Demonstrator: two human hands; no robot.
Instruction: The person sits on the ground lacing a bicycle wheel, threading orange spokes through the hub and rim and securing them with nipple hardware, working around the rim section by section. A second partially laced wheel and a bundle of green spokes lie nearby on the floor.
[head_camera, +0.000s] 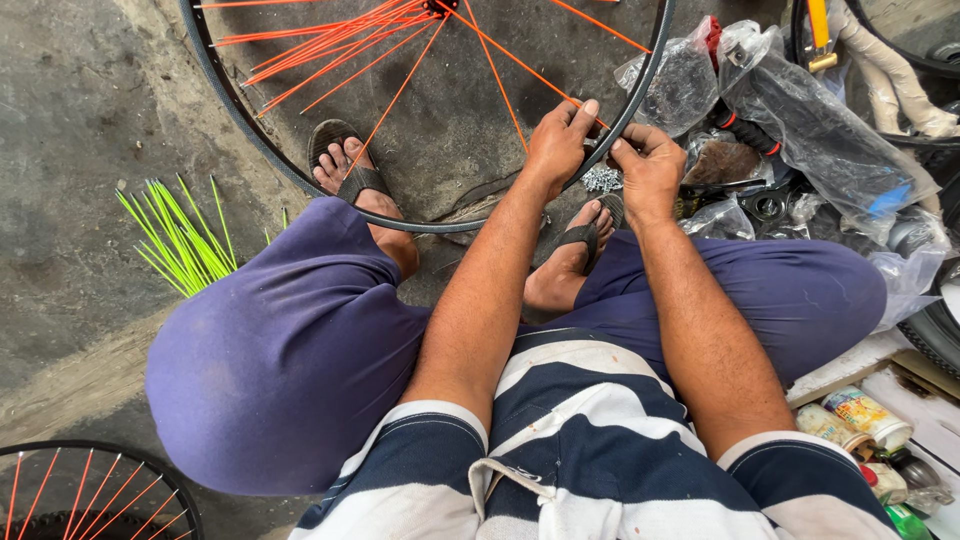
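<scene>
Head view, with everything placed from the rim (640, 95): the black wheel rim stands on the concrete floor (70, 120) in front of a squatting person, its lower arc passing between the 2 sandalled feet, which seems to brace it and keep it from rolling. Orange spokes (400, 80) fan down from the hub at the top edge of the picture to the rim.

The left hand (556, 145) sits on the rim's inner side, fingers pinched narrow around the end of 1 orange spoke right where it meets the rim, apparently to steady it at its hole. The right hand (650, 170) is on the rim's outer side, touching it, fingers curled tight on something small; it is too hidden to tell what.

Just below the rim, between the hands and the right foot, lies a little heap of silver nipples (601, 180), close enough to pick from. Right of the rim are clear plastic bags (800, 110) of parts. Well left of the rim, green spokes (180, 240) lie on the floor. Far below-left of the rim, a second wheel (90, 490) with orange spokes shows in the corner.
</scene>
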